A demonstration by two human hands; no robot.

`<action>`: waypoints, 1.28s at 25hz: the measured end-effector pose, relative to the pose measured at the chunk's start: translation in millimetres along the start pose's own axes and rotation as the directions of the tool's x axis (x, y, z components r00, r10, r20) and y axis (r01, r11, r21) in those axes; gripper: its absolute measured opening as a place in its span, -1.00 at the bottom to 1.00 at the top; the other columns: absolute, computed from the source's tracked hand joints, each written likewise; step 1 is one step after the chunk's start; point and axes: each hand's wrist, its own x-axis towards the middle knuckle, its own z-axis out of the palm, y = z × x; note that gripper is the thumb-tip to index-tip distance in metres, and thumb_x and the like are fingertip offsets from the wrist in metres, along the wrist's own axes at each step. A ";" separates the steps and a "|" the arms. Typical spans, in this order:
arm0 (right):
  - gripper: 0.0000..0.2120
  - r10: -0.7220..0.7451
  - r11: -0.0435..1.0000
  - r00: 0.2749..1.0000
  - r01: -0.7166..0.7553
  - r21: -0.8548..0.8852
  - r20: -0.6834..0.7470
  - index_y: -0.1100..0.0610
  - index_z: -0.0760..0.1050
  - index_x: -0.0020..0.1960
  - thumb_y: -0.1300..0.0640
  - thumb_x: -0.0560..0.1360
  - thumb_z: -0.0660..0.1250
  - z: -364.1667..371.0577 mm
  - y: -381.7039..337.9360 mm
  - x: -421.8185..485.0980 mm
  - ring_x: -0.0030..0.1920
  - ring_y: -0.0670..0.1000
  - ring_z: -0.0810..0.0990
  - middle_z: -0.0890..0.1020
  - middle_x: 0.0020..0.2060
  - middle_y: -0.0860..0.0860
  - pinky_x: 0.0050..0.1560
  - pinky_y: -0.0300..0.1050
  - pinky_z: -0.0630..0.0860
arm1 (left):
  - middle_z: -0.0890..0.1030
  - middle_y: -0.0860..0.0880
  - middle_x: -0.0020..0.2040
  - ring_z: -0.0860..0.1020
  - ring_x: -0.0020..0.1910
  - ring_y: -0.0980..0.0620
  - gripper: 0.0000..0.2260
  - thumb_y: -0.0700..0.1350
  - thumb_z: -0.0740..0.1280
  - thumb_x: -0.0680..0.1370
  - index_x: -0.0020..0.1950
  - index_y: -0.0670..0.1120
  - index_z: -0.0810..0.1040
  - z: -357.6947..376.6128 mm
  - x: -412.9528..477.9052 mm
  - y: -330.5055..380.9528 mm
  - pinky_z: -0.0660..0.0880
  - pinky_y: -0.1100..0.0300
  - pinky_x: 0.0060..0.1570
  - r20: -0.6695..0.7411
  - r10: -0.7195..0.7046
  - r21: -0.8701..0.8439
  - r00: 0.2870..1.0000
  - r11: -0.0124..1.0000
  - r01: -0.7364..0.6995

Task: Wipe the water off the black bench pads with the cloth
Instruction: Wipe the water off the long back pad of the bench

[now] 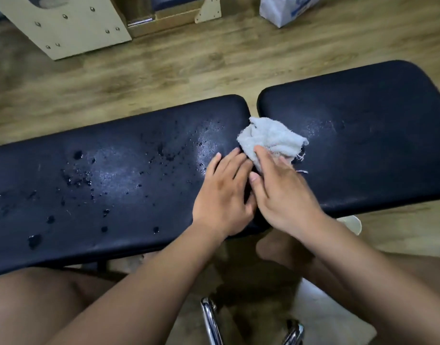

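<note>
Two black bench pads lie side by side with a narrow gap between them. The left pad (109, 185) carries many water drops and small puddles. The right pad (363, 135) shows only a faint wet sheen. A crumpled white cloth (271, 139) sits over the gap, at the pads' inner ends. My right hand (281, 190) lies on the cloth's near edge with fingers extended flat, pressing it. My left hand (224, 192) rests flat on the left pad's right end, its fingertips touching the cloth's left edge.
A wooden floor surrounds the bench. A pale wooden frame with metal bolts (64, 23) stands at the far left, and a white bag (286, 8) lies at the far right. Chrome tubes (211, 319) rise below my arms, between my bare knees.
</note>
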 end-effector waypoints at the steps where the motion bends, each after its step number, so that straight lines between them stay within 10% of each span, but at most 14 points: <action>1: -0.49 0.004 1.000 0.999 -0.005 0.023 0.040 0.21 0.05 0.53 0.10 0.64 0.08 1.4 -3.3 11.2 0.51 0.16 0.15 0.28 0.48 0.20 0.47 -0.02 0.05 | 0.48 -0.15 0.38 0.33 0.45 -0.09 -0.51 0.00 0.16 0.52 0.37 -0.22 0.44 -0.2 0.3 1.0 0.19 -0.07 0.48 0.000 -0.033 -0.019 0.999 0.999 0.033; 4: -0.38 0.085 0.996 0.987 -0.083 -0.022 0.137 0.23 -0.07 0.56 0.12 0.58 0.10 9.3 -7.9 68.2 0.55 0.17 -0.05 0.14 0.53 0.22 0.52 0.01 -0.06 | 0.39 -0.21 0.40 0.30 0.43 -0.12 -0.38 0.04 0.23 0.48 0.45 -0.27 0.30 -2.6 -3.2 3.8 0.19 0.01 0.49 -0.031 -0.141 -0.102 0.989 0.985 0.138; 9: -0.56 0.182 0.978 0.979 -0.170 -0.124 0.093 0.17 0.26 0.39 0.08 0.54 0.13 -6.6 -20.9 60.5 0.28 0.19 0.44 0.50 0.27 0.17 0.16 -0.02 0.35 | 0.40 -0.22 0.40 0.30 0.43 -0.15 -0.37 0.05 0.20 0.49 0.47 -0.27 0.27 0.4 -3.6 3.2 0.20 -0.06 0.47 -0.049 -0.139 -0.112 0.989 0.985 0.133; 15: -0.63 0.154 0.984 0.987 -0.149 -0.094 0.041 0.25 0.31 0.30 0.14 0.53 0.14 -4.2 -25.4 77.5 0.24 0.25 0.45 0.49 0.20 0.24 0.13 0.01 0.36 | 0.43 -0.25 0.37 0.35 0.41 -0.22 -0.40 0.03 0.24 0.50 0.42 -0.32 0.32 3.4 -2.4 2.6 0.25 -0.11 0.44 -0.044 -0.132 -0.064 0.990 0.990 0.129; 22: -0.43 0.309 0.880 0.934 -0.352 0.318 0.180 0.03 0.31 0.46 0.06 0.45 0.23 -6.0 -8.0 169.7 0.40 0.07 0.34 0.29 0.47 0.11 0.28 -0.26 0.31 | 0.46 -0.21 0.33 0.32 0.42 -0.16 -0.47 0.03 0.17 0.53 0.39 -0.27 0.37 -1.9 -2.1 7.2 0.13 -0.02 0.50 -0.030 -0.084 0.060 0.996 0.994 0.086; 27: -0.63 0.313 0.925 0.934 -0.341 0.166 0.172 0.14 0.43 0.08 -0.13 0.46 0.30 -11.6 -6.7 136.9 -0.06 0.05 0.41 0.47 0.06 0.10 -0.28 -0.17 0.29 | 0.50 -0.21 0.26 0.36 0.39 -0.20 -0.51 -0.01 0.22 0.51 0.35 -0.27 0.42 1.6 -0.1 4.4 0.23 -0.09 0.46 -0.069 -0.069 0.007 0.995 0.998 0.070; 32: -0.75 0.259 0.963 0.961 -0.265 0.050 0.094 0.17 0.44 -0.07 -0.04 0.49 0.28 -9.8 -15.3 146.6 0.04 0.09 0.40 0.49 -0.01 0.10 -0.04 -0.16 0.32 | 0.53 -0.21 0.22 0.39 0.38 -0.22 -0.55 -0.04 0.25 0.50 0.30 -0.28 0.47 2.9 0.0 3.3 0.24 -0.12 0.45 -0.072 -0.036 -0.003 0.997 0.999 0.036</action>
